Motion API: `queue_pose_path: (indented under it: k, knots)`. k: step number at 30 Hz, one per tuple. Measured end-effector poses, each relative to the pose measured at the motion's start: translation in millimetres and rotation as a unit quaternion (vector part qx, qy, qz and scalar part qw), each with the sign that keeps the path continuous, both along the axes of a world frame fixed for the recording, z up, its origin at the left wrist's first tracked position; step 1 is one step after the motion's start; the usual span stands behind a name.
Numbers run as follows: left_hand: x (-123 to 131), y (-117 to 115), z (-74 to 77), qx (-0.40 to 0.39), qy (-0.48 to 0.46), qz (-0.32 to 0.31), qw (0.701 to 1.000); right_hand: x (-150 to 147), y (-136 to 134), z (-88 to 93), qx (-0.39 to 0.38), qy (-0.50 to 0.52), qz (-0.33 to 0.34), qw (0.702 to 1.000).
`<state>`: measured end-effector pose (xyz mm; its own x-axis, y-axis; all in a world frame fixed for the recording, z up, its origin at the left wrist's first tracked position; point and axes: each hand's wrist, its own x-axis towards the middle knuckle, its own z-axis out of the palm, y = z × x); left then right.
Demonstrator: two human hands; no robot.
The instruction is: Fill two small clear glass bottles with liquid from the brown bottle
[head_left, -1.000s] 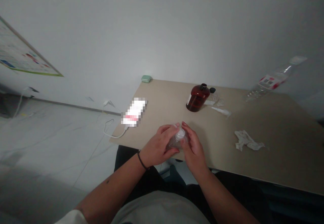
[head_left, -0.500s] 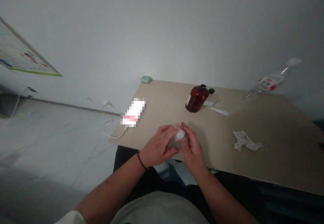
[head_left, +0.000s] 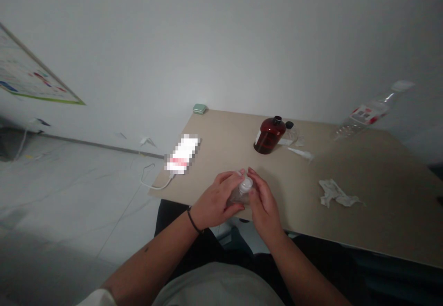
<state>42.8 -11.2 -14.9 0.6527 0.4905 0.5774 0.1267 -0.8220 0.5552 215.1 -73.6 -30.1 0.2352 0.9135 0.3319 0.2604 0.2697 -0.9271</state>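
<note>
A small clear bottle (head_left: 237,198) with a white cap (head_left: 246,184) is gripped between both hands in front of the body, tilted with the cap toward 1 o'clock; whether its base touches the surface (head_left: 380,213) cannot be told. The left hand (head_left: 216,194), entering from 7 o'clock with a black wristband (head_left: 193,219) at the wrist, is closed around the bottle's body, its palm turned inward and its fingers reaching across to the cap. The right hand (head_left: 265,200), entering from 5 o'clock, is clenched against the opposite side, its fingertips (head_left: 252,171) curled in near the cap. Both grips are closed on the bottle, which is partly hidden by them. At 3 o'clock lies a crumpled tissue (head_left: 335,194). At 10 o'clock a pixelated phone (head_left: 182,153) lies on the surface, with a white cable (head_left: 154,184) trailing from it. Farther out, at 1 o'clock, stands an amber glass bottle with a black cap (head_left: 269,136), and a white strip (head_left: 300,153) lies just beside it. A clear plastic water bottle (head_left: 360,117) appears at 2 o'clock, and a mint-green case (head_left: 200,108) sits at the far corner.
</note>
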Motion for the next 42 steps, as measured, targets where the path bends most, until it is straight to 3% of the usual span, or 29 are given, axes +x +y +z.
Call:
queue_pose_path:
  k: [42]
  knots:
    - [-0.6,0.3,-1.1,-0.019,0.007,-0.007,1.000,0.9,-1.4,-0.5,0.009,-0.032,0.009,0.999]
